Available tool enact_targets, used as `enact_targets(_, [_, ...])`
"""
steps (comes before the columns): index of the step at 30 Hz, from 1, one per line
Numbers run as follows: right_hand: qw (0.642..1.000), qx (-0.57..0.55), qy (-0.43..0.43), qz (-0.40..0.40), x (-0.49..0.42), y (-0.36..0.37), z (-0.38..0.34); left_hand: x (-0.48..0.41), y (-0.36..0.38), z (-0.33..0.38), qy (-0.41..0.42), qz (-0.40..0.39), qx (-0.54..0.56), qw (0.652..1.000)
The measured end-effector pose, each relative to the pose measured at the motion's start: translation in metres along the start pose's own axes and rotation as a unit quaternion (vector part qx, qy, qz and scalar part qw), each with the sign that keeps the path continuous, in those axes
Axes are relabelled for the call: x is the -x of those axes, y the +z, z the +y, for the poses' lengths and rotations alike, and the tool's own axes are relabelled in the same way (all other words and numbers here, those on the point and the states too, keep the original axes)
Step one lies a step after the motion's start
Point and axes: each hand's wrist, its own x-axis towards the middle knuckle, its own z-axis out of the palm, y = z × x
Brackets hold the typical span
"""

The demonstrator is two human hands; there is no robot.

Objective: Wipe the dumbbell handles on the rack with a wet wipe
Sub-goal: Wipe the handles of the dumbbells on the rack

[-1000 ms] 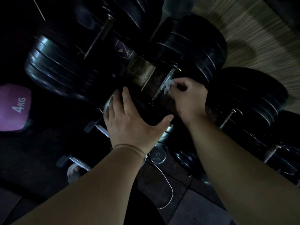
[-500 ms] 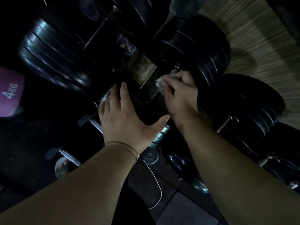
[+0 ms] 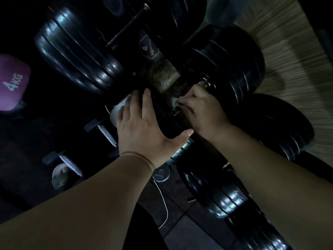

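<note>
Black plate dumbbells lie on a dark rack (image 3: 163, 78) in dim light. My right hand (image 3: 201, 109) is curled round a white wet wipe (image 3: 174, 101) and the metal handle (image 3: 205, 83) of the middle dumbbell; only the handle's upper end shows past my fingers. My left hand (image 3: 144, 130) lies flat with straight fingers on that dumbbell's near black weight (image 3: 162, 120), thumb spread to the right. Another handle (image 3: 129, 24) shows on the dumbbell above.
A purple 4 kg weight (image 3: 12, 83) sits at the left. Small chrome-handled dumbbells (image 3: 106, 134) stand below my left hand. More black dumbbells (image 3: 221, 195) fill the lower right. A white cord (image 3: 162, 201) lies on the dark floor; wooden flooring (image 3: 288, 60) at upper right.
My right hand slid the wipe down along the handle toward me, uncovering the handle's upper end. My left hand stayed flat on the weight. The view shifted slightly.
</note>
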Motion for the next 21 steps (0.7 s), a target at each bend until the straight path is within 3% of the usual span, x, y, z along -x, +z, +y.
enact_targets(3, [0.999, 0.017, 0.001, 0.052, -0.01, -0.004, 0.003, 0.0, 0.0, 0.0, 0.001, 0.009, 0.006, 1.0])
enact_targets(8, [0.997, 0.037, -0.041, -0.06, 0.002, 0.002, -0.009, 0.0, 0.0, 0.0, 0.002, 0.01, 0.007, 1.0])
enact_targets(13, [0.997, 0.069, -0.022, 0.005, -0.009, -0.001, -0.005, 0.0, 0.0, 0.0, 0.003, 0.012, 0.009, 1.0])
enact_targets(18, [0.992, 0.081, -0.05, -0.081, 0.003, 0.001, -0.011, 0.0, 0.001, 0.0, 0.004, 0.014, 0.011, 1.0])
enact_targets(21, [0.992, 0.09, -0.052, -0.073, -0.007, -0.008, -0.008, 0.0, 0.001, -0.001, 0.004, 0.014, 0.011, 1.0])
